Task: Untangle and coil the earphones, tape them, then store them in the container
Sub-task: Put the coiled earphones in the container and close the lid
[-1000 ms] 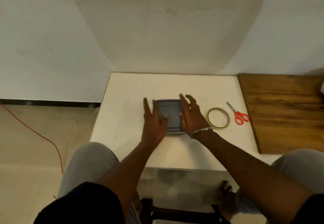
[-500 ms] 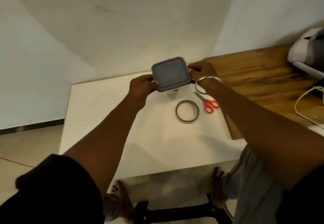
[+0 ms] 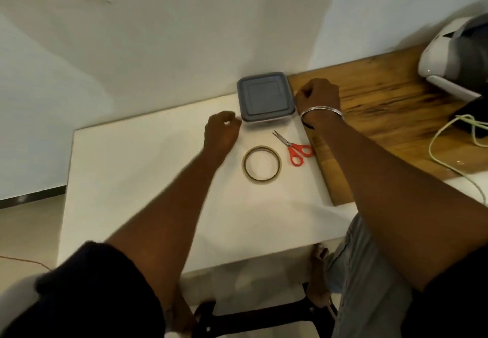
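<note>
Half a second before, both hands had held the square clear plastic container with the grey lid [image 3: 265, 98] lifted above the white tabletop [image 3: 137, 173]; at this moment it sat at the far edge of that tabletop, lid on, and neither hand gripped it. I judge it had been set aside to clear working room, so the untangling had not yet begun.

Going left to right: the left hand [image 3: 221, 133] hung just beside the container's near left corner, its grip loosely curled and empty. Then came one container, one ring-shaped roll of brownish clear tape [image 3: 262, 165] and one pair of red-handled scissors [image 3: 293, 147], all lying apart from one another. The right hand [image 3: 318, 98], a metal bangle on its wrist, was curled into a loose fist holding nothing, just beside the container's right wall. Furthest right, on the brown wooden board [image 3: 383, 105], trailed one pale green cable [image 3: 449, 136], probably the earphones, well apart from both hands.
</note>
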